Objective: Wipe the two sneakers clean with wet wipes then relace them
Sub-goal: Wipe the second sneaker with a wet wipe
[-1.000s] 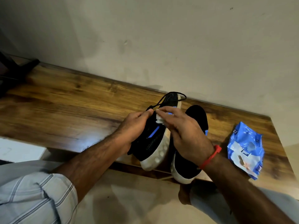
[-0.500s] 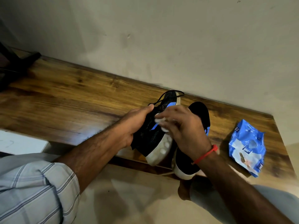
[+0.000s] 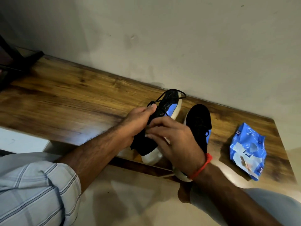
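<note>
Near the frame's middle, the left hand (image 3: 138,123) still grips the shoe (image 3: 161,118) while the right hand (image 3: 175,141), fingers curled, has rubbed lower, so wiping continues.

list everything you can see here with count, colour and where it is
sneakers: 2, black with blue patches and white soles; one held over the table edge, the other on the table to its right
wipes pack: 1, blue and white, table's right end
table: 1, brown wood, against the wall
dark object: 1, black, far left, unclear
left hand: grips the held sneaker
right hand: on the held sneaker; red wrist thread; wipe not clearly visible
</note>
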`<state>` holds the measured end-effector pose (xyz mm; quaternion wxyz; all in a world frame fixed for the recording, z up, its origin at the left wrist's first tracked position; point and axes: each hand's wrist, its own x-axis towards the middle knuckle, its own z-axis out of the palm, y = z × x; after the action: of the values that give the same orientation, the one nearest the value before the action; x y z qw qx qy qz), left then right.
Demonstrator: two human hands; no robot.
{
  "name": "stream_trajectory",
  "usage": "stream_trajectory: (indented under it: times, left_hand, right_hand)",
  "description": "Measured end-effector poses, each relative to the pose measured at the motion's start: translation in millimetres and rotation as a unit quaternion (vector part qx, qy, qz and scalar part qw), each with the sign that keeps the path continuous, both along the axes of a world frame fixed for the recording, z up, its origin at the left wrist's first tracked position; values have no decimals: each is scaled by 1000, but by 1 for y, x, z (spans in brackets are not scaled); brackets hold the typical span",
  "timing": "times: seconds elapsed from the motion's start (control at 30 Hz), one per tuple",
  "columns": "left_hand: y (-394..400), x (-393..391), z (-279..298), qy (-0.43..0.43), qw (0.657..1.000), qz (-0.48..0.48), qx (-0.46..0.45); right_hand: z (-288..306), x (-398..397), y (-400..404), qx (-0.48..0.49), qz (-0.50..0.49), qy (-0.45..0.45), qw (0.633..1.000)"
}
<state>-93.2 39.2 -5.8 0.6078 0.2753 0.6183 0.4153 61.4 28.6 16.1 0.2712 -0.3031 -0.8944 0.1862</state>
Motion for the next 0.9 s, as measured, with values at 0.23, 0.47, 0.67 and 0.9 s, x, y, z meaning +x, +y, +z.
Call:
stream_trajectory:
  times: [0.23,0.47,0.67,0.9]
  left_hand:
    - [-3,9,2,5,997,-50,54]
    - [-5,3,5,-3,997,-48,68]
    - [-2,8,4,11,996,-40,83]
    - [-3,2,4,-1,996,-24,91]
  right_hand:
    - [-2,27,55,34,-163,11,986]
    - [10,11,11,-45,-83,62,994]
    - [6,19,42,36,-129,22,991]
    - [5,10,7,-10,-93,50,994]
